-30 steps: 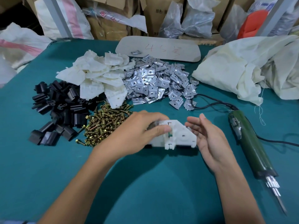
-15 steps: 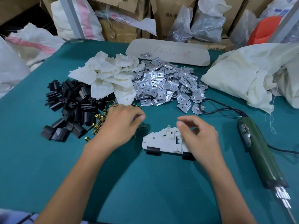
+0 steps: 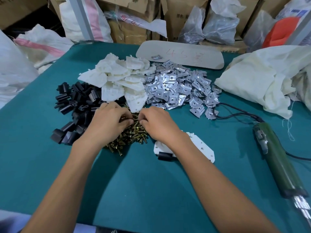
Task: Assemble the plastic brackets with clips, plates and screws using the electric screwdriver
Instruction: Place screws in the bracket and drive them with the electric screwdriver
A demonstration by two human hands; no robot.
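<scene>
Your left hand [image 3: 109,122] pinched brass screws [image 3: 133,137] in the pile, fingers curled; your right hand [image 3: 159,123] curled into them too, its hold unclear. The white bracket [image 3: 202,147] with its black clip [image 3: 165,155] lay under your right wrist, the electric screwdriver [image 3: 277,158] well to its right.

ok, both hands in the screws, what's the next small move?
Probably lift one screw out with the right hand and carry it to the bracket beside that wrist: the left hand is also in the screws, the bracket's holes look empty, and the screwdriver lies untouched.
</scene>
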